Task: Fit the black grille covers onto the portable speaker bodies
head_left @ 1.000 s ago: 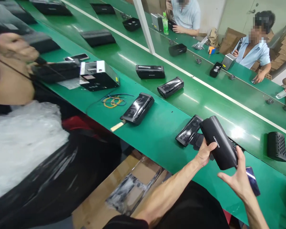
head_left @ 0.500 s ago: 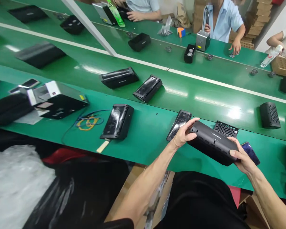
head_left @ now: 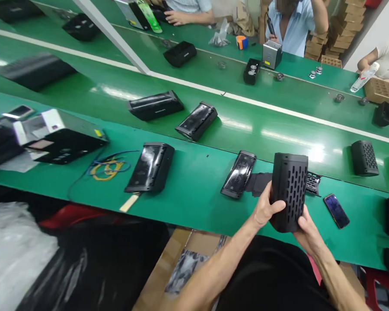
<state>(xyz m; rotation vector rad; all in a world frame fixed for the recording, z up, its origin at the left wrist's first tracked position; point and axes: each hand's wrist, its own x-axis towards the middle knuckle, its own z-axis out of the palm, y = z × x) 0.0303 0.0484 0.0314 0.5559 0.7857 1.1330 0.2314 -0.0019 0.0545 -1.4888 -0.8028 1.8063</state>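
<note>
Head view: left hand (head_left: pixel 265 208) and right hand (head_left: pixel 307 228) are grasping a black slotted casing (head_left: pixel 289 190) by the counter's (head_left: pixel 194 190) near edge.

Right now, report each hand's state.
Left hand: holding the black slotted casing by its side.
Right hand: holding the same casing near its lower end.

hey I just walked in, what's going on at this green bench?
A person holds a black speaker housing upright in both bare hands, the left hand on one side and the right hand near its lower end. Its slotted face is in view. On the green table, a glossy perforated panel lies to the left and a phone to the right. Across the line, a co-worker holds a dark handheld tool.
</note>
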